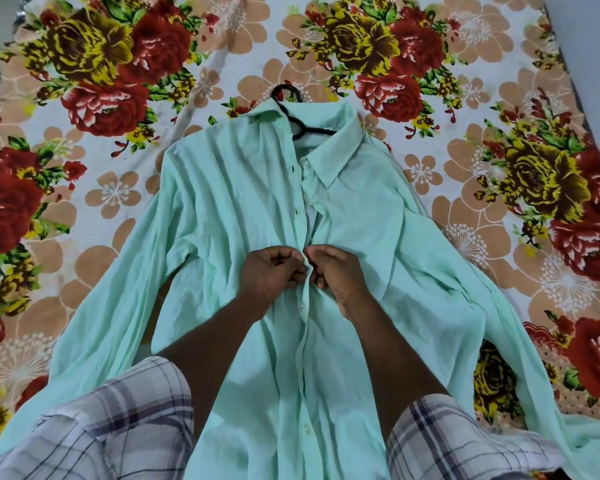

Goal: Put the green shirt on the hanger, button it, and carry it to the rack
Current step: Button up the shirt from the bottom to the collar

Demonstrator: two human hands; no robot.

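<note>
The pale green shirt (222, 216) lies front-up on the bed, sleeves spread to both sides. A black hanger (300, 124) sits inside its collar, with the hook poking out above. My left hand (271, 271) pinches the left edge of the placket at mid-chest. My right hand (336, 271) pinches the right edge just beside it, fingertips almost touching. Above my hands the placket gapes, with dark buttonholes on the left edge and a white button near the collar. Below my hands the front lies closed, with white buttons showing along it.
A bedsheet (94, 81) with large red and yellow flowers covers the whole bed under the shirt. My plaid sleeves (125, 420) fill the bottom of the view. The bed's right edge (582, 81) runs along a grey surface at the upper right.
</note>
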